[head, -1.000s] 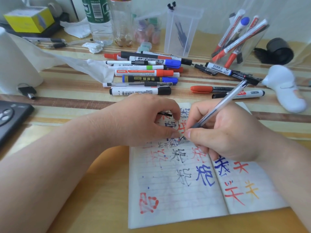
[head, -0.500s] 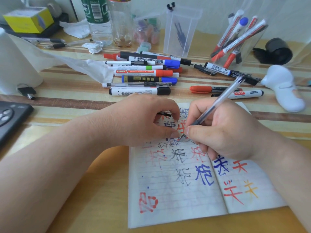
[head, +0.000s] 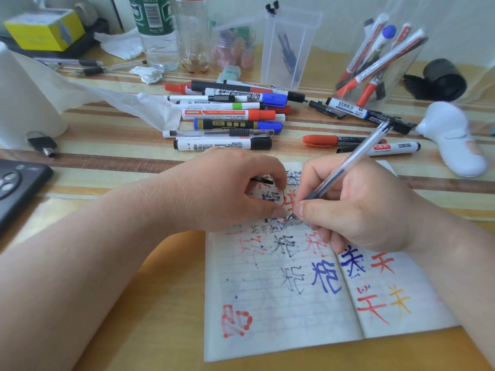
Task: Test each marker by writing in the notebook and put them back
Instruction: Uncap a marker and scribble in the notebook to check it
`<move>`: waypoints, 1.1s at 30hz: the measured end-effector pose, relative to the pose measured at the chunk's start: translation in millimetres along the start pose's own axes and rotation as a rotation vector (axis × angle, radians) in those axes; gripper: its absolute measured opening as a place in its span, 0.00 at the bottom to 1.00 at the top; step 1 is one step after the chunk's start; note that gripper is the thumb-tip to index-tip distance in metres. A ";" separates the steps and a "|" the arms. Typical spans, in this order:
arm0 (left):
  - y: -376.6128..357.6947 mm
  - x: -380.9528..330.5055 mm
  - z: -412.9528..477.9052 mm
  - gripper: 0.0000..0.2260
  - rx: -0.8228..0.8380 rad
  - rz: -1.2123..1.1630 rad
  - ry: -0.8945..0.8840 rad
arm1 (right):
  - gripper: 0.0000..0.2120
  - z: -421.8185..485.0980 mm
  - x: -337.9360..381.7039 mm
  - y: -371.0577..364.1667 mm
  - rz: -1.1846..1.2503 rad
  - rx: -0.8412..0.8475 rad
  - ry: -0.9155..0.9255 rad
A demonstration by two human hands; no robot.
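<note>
An open lined notebook [head: 281, 303] lies on the table, its pages covered with red, blue, black and yellow characters. My right hand [head: 361, 210] grips a clear black-ink pen [head: 356, 153] whose tip touches the upper part of the left page. Resting on that page's top, my left hand [head: 219, 191] has curled fingers that pinch a small black pen cap [head: 263, 180]. Several capped markers [head: 227, 113] lie in a pile behind the notebook, with two more markers [head: 334, 140] to their right. A clear holder [head: 380, 57] at the back right has several markers in it.
A paper towel roll [head: 24, 103] stands at left with a key [head: 42, 145] and a black device [head: 16, 183] near it. Bottles [head: 158, 30] and a clear box [head: 289, 46] stand at the back. A white gadget [head: 452, 140] lies at right.
The pen's upper end has tilted slightly left and away while its tip stays on the page. Both hands stay in the same place.
</note>
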State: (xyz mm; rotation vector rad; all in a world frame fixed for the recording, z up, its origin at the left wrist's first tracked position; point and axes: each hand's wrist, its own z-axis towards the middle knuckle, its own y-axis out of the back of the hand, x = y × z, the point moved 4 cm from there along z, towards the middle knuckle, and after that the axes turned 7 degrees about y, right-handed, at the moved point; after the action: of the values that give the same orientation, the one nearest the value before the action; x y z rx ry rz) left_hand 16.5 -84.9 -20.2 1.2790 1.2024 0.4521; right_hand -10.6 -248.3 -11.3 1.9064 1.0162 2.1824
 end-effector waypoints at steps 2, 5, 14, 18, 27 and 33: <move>0.2 -0.3 -0.4 0.18 -0.001 -0.001 -0.001 | 0.08 -0.6 -1.3 0.6 -0.009 -0.002 0.000; 0.1 0.1 -0.6 0.17 -0.001 0.006 -0.001 | 0.06 -0.9 -0.8 -1.2 0.001 0.003 0.004; 0.2 -0.3 -0.7 0.19 -0.005 0.002 -0.004 | 0.03 -0.2 0.8 -1.6 0.006 0.034 0.018; -0.3 -0.7 -0.8 0.19 -0.001 -0.006 0.005 | 0.04 1.2 -0.9 -0.6 -0.013 0.018 0.012; 0.6 -1.4 -1.1 0.18 0.008 0.001 0.016 | 0.05 0.2 -3.7 -1.0 0.040 0.043 0.013; 0.4 -1.5 -1.6 0.17 0.007 -0.005 0.017 | 0.05 3.2 0.0 -0.3 -0.087 0.037 0.059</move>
State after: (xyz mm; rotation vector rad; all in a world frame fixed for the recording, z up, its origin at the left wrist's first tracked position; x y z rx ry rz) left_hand 14.7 -85.2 -19.0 1.2804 1.2226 0.4563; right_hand -7.8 -246.7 -11.4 1.7863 1.1349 2.1981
